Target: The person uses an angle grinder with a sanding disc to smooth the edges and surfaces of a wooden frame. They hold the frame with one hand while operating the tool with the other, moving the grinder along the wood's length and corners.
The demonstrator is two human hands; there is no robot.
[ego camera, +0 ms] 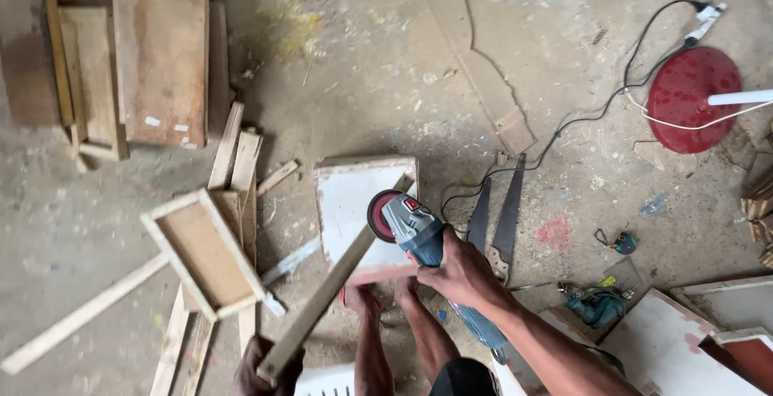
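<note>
Looking down from the head camera, one view only, all places given from the white board (348, 203) at floor centre.

- Angle grinder (419, 231): grey-blue body, red disc at the board's right edge, over the upper end of the wooden strip (322, 299). Right hand (463, 271) is wrapped tight around its body, the cord running back along the forearm.
- Wooden strip: long, lies diagonally from the board's upper right corner down past its lower left corner. Left hand (270, 360) is closed around its lower end, well apart from the right hand.
- Two bare feet (362, 299) press the board's near edge.
- Open room: bare floor lies above the board; the space right of it is narrow, taken by two handsaw blades (498, 219) lying just beside it.
- Left of the board: a shallow wooden tray frame (205, 251) resting on loose slats (237, 162); further up-left, stacked plywood panels (161, 58).
- Far right: a red round base (692, 98) with a white pole, black cable (580, 118) trailing from it toward the saws.
- Lower right: a teal power tool (596, 306) and white panels (668, 348).
- Surface: dusty concrete floor (386, 66), scattered with sawdust, chips and paint marks.
</note>
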